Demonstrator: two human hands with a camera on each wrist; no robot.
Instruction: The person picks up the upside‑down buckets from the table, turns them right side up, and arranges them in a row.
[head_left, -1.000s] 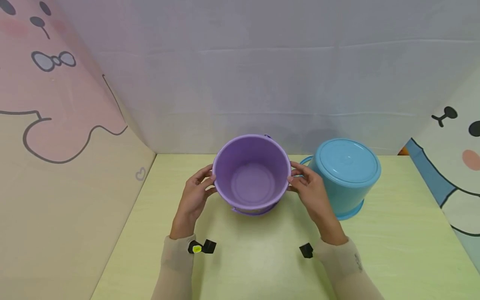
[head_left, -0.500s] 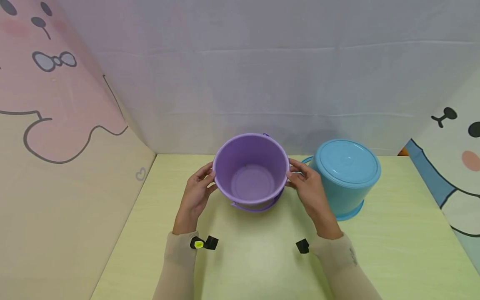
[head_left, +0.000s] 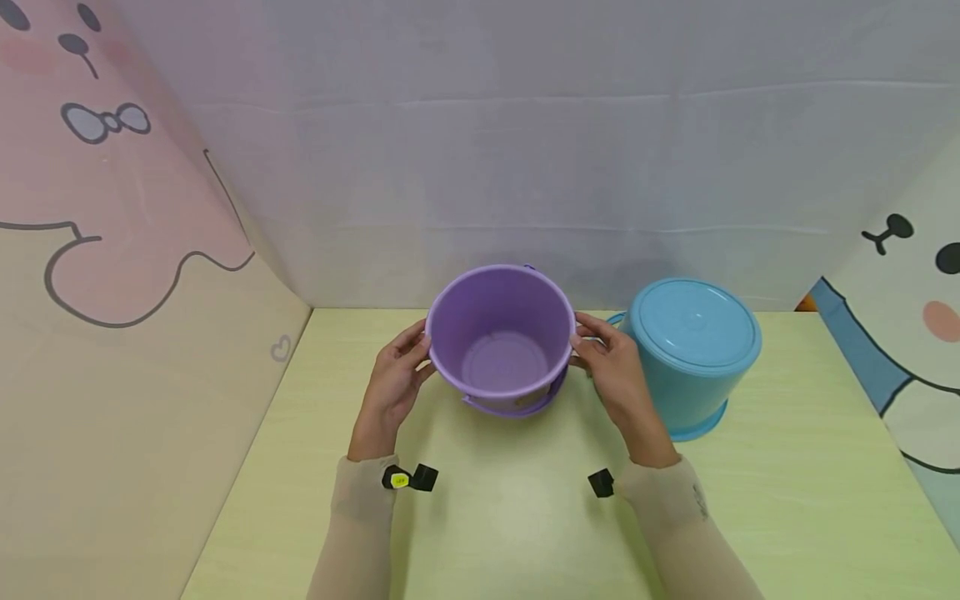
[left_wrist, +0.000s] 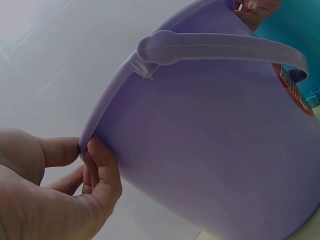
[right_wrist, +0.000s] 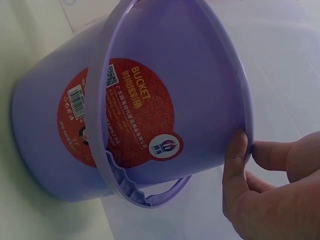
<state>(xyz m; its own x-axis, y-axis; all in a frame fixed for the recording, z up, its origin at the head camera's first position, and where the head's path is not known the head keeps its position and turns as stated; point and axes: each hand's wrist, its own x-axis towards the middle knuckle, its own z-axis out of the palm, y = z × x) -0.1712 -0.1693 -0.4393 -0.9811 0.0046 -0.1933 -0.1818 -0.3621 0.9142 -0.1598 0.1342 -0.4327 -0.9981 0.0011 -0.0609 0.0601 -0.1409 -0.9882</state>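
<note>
A purple bucket (head_left: 504, 367) stands upright near the back of the table, its mouth facing up and its inside bare. On its left side my left hand (head_left: 396, 375) pinches the rim between thumb and fingers. Opposite, my right hand (head_left: 613, 367) pinches the rim the same way. The bucket's handle (left_wrist: 225, 47) hangs down against its front wall. A round red label (right_wrist: 120, 115) shows on that wall in the right wrist view. Just right of my right hand, a light blue bucket (head_left: 693, 367) stands upside down, its base upward.
The pale yellow-green table (head_left: 495, 517) carries both buckets. A white cloth wall (head_left: 510, 167) rises close behind them. Printed panels with cartoon animals flank the table on the left (head_left: 135, 275) and right (head_left: 907, 333).
Both hands and the purple bucket have shifted slightly; the rim sits a little higher in view and its front wall shows more. The blue bucket has stayed put.
</note>
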